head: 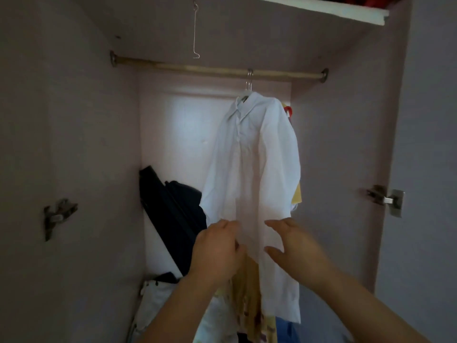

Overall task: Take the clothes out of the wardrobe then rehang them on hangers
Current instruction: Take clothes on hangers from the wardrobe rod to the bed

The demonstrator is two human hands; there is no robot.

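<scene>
Wardrobe fills the view, pale-walled and dim. Inside it the white shirt hangs full length just right of centre, its collar up at 12 o'clock and its hem falling toward 6. A heap of dark clothes leans against the back wall at 8 o'clock from the shirt, and a yellow garment peeks out behind it at 3 o'clock. The rail runs across at 12 o'clock.

Both hands reach in from 6 o'clock at the shirt's lower front. The left hand has its fingers bent against the fabric; whether it pinches the cloth cannot be told. The right hand is spread wide, thumb apart, holding nothing, close to the cloth.

The hanger hooks the rail above the collar. To take the shirt out cleanly, lifting that hook off the rail likely beats tugging the hem, which could drag the shoulders askew. A bare wire hook dangles at 11 o'clock.
</scene>
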